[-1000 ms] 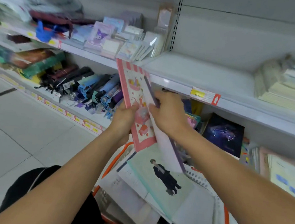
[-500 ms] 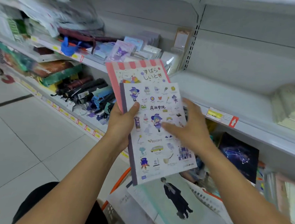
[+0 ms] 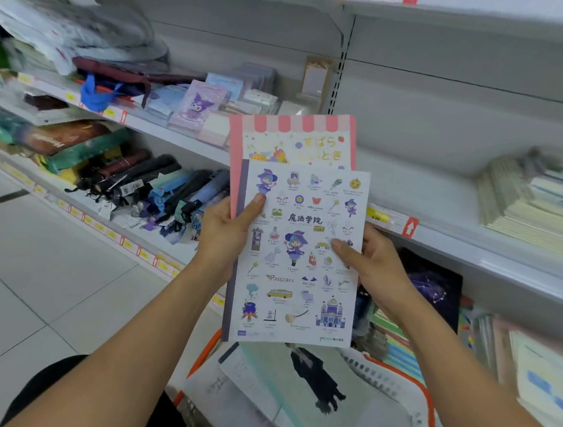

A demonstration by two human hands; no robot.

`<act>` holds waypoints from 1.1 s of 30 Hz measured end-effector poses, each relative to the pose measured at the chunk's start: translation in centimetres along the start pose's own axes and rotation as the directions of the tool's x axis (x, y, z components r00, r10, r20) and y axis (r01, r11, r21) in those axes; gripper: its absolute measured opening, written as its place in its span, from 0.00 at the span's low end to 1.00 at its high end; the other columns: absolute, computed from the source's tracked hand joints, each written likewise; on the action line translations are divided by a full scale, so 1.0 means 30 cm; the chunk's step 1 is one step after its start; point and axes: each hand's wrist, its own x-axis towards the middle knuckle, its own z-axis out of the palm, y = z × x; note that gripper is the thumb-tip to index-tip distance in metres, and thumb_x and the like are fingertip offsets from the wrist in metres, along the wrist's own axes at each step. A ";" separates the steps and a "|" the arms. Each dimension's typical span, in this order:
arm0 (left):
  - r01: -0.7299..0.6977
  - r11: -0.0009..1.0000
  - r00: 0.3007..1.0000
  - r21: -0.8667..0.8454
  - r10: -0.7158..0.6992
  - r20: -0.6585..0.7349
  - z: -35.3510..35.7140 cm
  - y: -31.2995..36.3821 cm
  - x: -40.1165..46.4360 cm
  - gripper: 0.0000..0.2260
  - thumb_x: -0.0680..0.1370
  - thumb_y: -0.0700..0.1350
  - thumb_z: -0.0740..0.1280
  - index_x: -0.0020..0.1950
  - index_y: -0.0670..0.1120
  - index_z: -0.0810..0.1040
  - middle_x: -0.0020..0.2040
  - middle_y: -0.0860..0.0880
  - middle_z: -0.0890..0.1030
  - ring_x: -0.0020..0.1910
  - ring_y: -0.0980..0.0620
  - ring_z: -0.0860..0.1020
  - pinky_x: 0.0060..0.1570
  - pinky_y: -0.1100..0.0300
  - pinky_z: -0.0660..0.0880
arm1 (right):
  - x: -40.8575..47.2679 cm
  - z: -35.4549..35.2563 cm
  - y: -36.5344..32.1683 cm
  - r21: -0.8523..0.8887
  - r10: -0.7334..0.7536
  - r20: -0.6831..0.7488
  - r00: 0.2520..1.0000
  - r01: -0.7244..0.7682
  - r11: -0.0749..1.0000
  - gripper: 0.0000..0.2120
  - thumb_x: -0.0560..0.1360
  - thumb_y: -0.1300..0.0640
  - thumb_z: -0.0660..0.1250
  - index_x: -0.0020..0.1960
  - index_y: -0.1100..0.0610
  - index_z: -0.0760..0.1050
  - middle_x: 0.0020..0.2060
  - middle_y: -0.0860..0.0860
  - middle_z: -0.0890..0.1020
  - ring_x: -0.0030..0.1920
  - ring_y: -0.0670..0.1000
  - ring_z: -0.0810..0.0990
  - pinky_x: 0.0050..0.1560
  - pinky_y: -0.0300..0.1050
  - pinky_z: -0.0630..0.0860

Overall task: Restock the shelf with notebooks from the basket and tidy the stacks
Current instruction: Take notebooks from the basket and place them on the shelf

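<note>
As I hold two notebooks [image 3: 299,249] upright, long axis vertical, left hand [image 3: 225,239] grips one edge, right hand [image 3: 376,266] pinches the other; bare shelf [image 3: 421,191] lies just behind, nearer right hand, basket [image 3: 394,386] below.

Bare shelf [image 3: 421,191] lies open between small packs [image 3: 214,112] and notebook stack [image 3: 539,205].
</note>
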 end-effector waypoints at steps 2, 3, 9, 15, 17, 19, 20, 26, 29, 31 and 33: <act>-0.125 0.983 0.990 0.134 0.115 0.080 -0.001 -0.035 -0.007 0.06 0.79 0.48 0.68 0.55 0.51 0.81 0.52 0.46 0.85 0.50 0.46 0.84 0.48 0.49 0.81 | -0.013 -0.001 0.043 0.059 -0.008 -0.068 0.998 0.012 0.998 0.15 0.76 0.66 0.69 0.61 0.54 0.77 0.56 0.52 0.85 0.55 0.53 0.85 0.52 0.49 0.83; -0.161 0.968 0.982 0.194 0.137 0.131 -0.007 -0.058 -0.010 0.07 0.79 0.47 0.68 0.56 0.50 0.80 0.52 0.45 0.84 0.50 0.45 0.83 0.49 0.49 0.81 | -0.026 -0.004 0.070 0.091 -0.002 -0.117 0.993 0.013 0.996 0.15 0.76 0.68 0.69 0.60 0.55 0.77 0.56 0.52 0.85 0.55 0.53 0.85 0.53 0.50 0.82; -0.118 0.852 0.879 0.510 -0.149 0.453 -0.040 -0.215 -0.031 0.08 0.79 0.40 0.66 0.57 0.43 0.80 0.53 0.49 0.84 0.47 0.61 0.82 0.47 0.65 0.79 | -0.174 -0.013 0.338 0.010 0.131 -0.281 0.951 -0.134 0.991 0.12 0.77 0.68 0.69 0.57 0.55 0.79 0.55 0.54 0.85 0.45 0.46 0.85 0.40 0.38 0.81; 0.101 0.799 0.796 0.593 -0.422 0.433 -0.060 -0.277 -0.037 0.10 0.79 0.42 0.67 0.60 0.49 0.80 0.56 0.52 0.83 0.53 0.55 0.82 0.55 0.56 0.79 | -0.224 -0.027 0.431 0.024 0.208 -0.243 0.947 -0.209 0.978 0.17 0.76 0.67 0.70 0.64 0.58 0.76 0.58 0.50 0.84 0.57 0.49 0.84 0.56 0.48 0.81; 0.137 0.760 0.777 0.636 -0.480 0.406 -0.065 -0.282 -0.028 0.11 0.78 0.42 0.69 0.60 0.48 0.81 0.56 0.51 0.83 0.54 0.52 0.81 0.56 0.53 0.78 | -0.228 -0.022 0.438 0.036 0.226 -0.210 0.951 -0.223 0.974 0.16 0.75 0.67 0.71 0.61 0.55 0.78 0.57 0.49 0.85 0.57 0.50 0.84 0.57 0.49 0.81; 0.169 0.705 0.763 0.688 -0.536 0.361 -0.065 -0.293 -0.022 0.10 0.76 0.43 0.72 0.57 0.47 0.81 0.54 0.51 0.84 0.53 0.50 0.82 0.54 0.53 0.78 | -0.237 -0.011 0.450 0.019 0.245 -0.193 0.950 -0.246 0.969 0.15 0.75 0.66 0.72 0.56 0.50 0.79 0.55 0.47 0.85 0.55 0.47 0.84 0.58 0.48 0.81; 0.184 0.682 0.757 0.708 -0.557 0.340 -0.066 -0.297 -0.022 0.09 0.76 0.42 0.72 0.55 0.48 0.81 0.52 0.52 0.84 0.51 0.51 0.82 0.49 0.55 0.79 | -0.242 -0.005 0.460 0.010 0.257 -0.187 0.948 -0.259 0.966 0.14 0.75 0.66 0.71 0.56 0.49 0.80 0.54 0.46 0.85 0.54 0.46 0.84 0.58 0.48 0.81; 0.208 0.642 0.785 0.738 -0.560 0.267 -0.096 -0.317 -0.032 0.11 0.75 0.41 0.72 0.57 0.47 0.81 0.59 0.47 0.82 0.55 0.47 0.80 0.59 0.48 0.77 | -0.259 0.032 0.451 -0.031 0.275 -0.141 0.951 -0.282 0.959 0.13 0.78 0.63 0.69 0.56 0.47 0.80 0.60 0.50 0.83 0.54 0.40 0.83 0.61 0.46 0.79; 0.180 0.821 0.877 0.542 -0.383 0.289 -0.066 -0.250 -0.020 0.10 0.77 0.38 0.70 0.58 0.44 0.80 0.56 0.46 0.84 0.53 0.47 0.82 0.57 0.48 0.78 | -0.210 0.043 0.348 0.108 0.247 -0.212 0.945 -0.229 0.967 0.12 0.78 0.63 0.68 0.56 0.48 0.81 0.58 0.52 0.84 0.55 0.49 0.85 0.59 0.52 0.80; 0.127 0.917 0.929 0.379 -0.244 0.279 -0.034 -0.172 -0.004 0.11 0.78 0.40 0.68 0.61 0.45 0.78 0.54 0.48 0.84 0.52 0.50 0.83 0.50 0.54 0.81 | -0.150 0.040 0.228 0.232 0.225 -0.242 0.944 -0.168 0.958 0.11 0.79 0.64 0.67 0.56 0.52 0.81 0.56 0.52 0.85 0.53 0.51 0.85 0.53 0.51 0.82; 0.005 0.916 0.940 0.401 -0.142 0.312 -0.006 -0.097 0.013 0.11 0.80 0.43 0.66 0.62 0.48 0.75 0.54 0.53 0.84 0.51 0.57 0.83 0.46 0.62 0.80 | -0.088 0.023 0.084 0.337 0.198 -0.237 0.951 -0.111 0.935 0.10 0.80 0.64 0.65 0.58 0.55 0.80 0.54 0.51 0.86 0.51 0.50 0.86 0.49 0.49 0.83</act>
